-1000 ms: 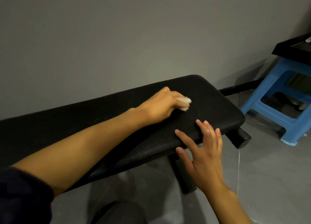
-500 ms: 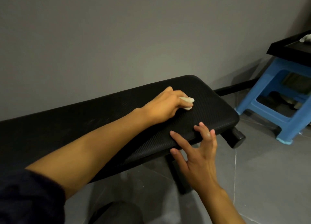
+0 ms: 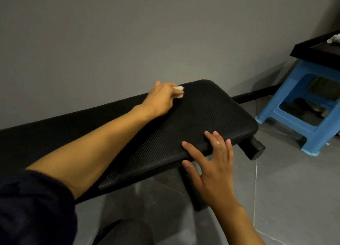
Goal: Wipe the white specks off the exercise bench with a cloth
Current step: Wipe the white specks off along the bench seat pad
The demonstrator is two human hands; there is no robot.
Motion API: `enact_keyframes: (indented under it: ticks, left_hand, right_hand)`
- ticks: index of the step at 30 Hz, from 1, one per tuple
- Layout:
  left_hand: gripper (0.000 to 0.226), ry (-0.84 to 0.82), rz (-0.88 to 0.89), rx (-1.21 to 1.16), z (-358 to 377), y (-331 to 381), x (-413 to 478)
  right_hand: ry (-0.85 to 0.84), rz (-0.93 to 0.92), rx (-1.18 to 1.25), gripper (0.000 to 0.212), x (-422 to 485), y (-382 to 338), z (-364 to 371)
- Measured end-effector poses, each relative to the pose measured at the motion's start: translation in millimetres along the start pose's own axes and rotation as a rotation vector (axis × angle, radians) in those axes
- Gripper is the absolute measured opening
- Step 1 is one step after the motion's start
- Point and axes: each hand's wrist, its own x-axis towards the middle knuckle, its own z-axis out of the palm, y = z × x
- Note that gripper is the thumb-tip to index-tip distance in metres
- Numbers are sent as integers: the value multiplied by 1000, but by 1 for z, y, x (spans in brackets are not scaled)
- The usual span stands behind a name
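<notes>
Reaching across the black textured bench with the left grip, fingers curled round a small white cloth and pinching it, a wad of it poking out past the knuckles. Pressing that cloth onto the pad at its far edge, close by the grey wall, toward the rounded end of the bench. Bare forearm laid slantwise over the pad, dark sleeve bunched at the elbow, lower left. Resting the right grip on the near edge of the same end, spread and holding nothing: fingertips on top of the pad, thumb lower, by the pad's side, touching or not impossible to tell. Small pale fleck on one finger there. White specks on the pad itself: too dim to make out. Under the bench end, a black round-capped foot bar jutting out over the grey tiled floor. Off to the right, well apart from the bench, a blue plastic stool bearing a flat black board, with something white at the board's far corner, cut by the frame edge. Thin black bar along the foot of the wall, between bench and stool.
</notes>
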Motion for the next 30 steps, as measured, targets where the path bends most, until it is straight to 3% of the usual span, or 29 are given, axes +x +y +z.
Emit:
enact_keyframes:
  ticks: [3,8,9,14,16,20,22,27,30]
  left_hand:
    - [33,-78,261,-78,-2,28,-12]
    - [31,-40,21,-37,12,22,25]
    - [30,-35,39,-45,14,33,30]
    - [31,-221,437,-167,13,97,32]
    - [32,-187,353,-168,17,87,44]
    - [37,-48,-81,7,27,39,62]
    - [34,-61,29,-8,27,46,59]
    - [34,-246,592,-215,11,107,17]
    - [39,-240,594,-189,16,101,16]
  right_hand:
    - [31,3,13,41,0,0,5]
    - [36,4,15,41,0,0,8]
    - [33,6,15,40,0,0,8]
    - [26,10,14,39,1,0,7]
    - [16,10,12,40,2,0,6]
    - [11,8,24,40,1,0,3]
    - [11,9,21,40,1,2,4]
    - [17,27,34,40,0,0,7]
    - [-12,36,45,40,1,-1,4]
